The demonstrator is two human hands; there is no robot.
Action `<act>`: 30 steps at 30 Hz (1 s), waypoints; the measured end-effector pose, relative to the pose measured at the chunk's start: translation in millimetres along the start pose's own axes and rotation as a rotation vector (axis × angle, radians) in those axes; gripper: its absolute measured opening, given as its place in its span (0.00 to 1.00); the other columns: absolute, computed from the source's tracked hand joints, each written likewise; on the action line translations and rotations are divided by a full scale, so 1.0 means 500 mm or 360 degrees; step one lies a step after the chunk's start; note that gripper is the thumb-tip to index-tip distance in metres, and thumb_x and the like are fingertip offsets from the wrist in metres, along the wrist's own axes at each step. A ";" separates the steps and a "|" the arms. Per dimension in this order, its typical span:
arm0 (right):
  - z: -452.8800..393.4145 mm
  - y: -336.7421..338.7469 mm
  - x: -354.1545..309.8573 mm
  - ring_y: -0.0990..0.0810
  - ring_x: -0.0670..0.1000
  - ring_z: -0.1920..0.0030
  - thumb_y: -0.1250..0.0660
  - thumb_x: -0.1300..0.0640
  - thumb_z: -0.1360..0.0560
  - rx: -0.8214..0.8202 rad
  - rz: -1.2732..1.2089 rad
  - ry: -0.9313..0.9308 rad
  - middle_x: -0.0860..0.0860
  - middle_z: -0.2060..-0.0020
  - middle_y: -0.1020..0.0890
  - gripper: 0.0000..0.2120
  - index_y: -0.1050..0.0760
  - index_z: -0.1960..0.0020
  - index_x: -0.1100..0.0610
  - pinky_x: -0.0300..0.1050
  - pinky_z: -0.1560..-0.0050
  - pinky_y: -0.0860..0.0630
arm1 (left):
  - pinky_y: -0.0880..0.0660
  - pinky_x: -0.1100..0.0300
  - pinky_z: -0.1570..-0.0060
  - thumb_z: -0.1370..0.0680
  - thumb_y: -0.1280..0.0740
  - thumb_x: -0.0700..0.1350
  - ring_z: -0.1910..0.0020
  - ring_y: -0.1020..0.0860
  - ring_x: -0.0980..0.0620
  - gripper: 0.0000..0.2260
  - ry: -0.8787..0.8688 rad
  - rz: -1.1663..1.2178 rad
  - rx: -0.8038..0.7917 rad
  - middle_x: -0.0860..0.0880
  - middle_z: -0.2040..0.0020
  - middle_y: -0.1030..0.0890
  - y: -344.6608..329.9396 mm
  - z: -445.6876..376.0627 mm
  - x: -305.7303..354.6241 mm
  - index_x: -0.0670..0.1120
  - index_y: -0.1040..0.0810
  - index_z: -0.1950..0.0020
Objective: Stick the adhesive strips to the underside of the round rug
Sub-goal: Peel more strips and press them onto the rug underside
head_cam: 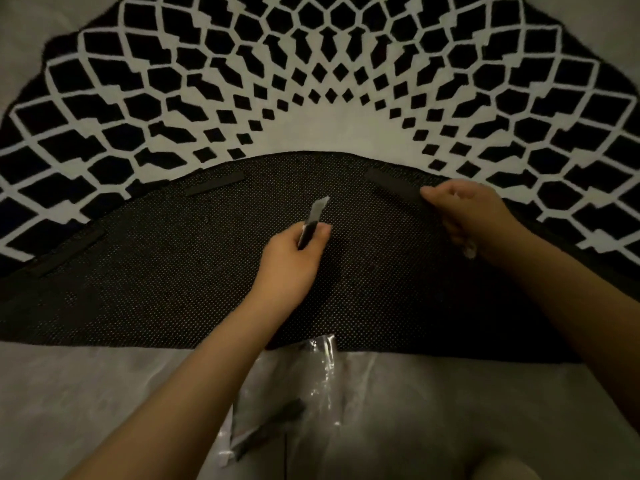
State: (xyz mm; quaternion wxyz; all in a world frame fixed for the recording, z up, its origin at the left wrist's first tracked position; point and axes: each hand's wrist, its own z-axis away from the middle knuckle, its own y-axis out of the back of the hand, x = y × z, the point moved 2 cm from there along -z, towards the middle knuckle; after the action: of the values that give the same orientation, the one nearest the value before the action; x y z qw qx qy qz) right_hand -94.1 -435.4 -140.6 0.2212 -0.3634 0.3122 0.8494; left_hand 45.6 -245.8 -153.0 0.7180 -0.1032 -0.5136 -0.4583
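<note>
The round rug has a black-and-white lattice pattern, and its near half is folded back so the dark dotted underside faces up. Three black adhesive strips lie on the underside: one at far left, one at upper left, one at upper right. My right hand presses fingertips on the near end of the upper-right strip and holds a small pale scrap low in the palm. My left hand grips another strip, dark with a pale peeled end pointing up.
A clear plastic wrapper lies on the pale floor just in front of the folded rug. Another dark strip with pale backing lies beside it, near my body.
</note>
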 end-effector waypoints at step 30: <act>-0.205 0.093 0.087 0.24 0.50 0.60 0.32 0.48 0.26 0.0001 0.0762 -0.0126 0.51 0.62 0.23 0.12 0.23 0.60 0.56 0.43 0.63 0.26 | 0.56 0.51 0.25 0.18 0.45 0.45 0.23 0.52 0.51 0.24 -0.0914 -0.1987 -0.0506 0.49 0.21 0.50 -0.248 -0.192 0.057 0.48 0.45 0.23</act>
State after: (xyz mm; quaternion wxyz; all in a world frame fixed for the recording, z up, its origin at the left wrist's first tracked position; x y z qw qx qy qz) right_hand -100.9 -532.8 -211.8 0.0257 -0.2456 0.3808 0.8911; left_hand 14.1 -390.2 -212.8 0.1331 -0.0097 -0.5728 -0.8087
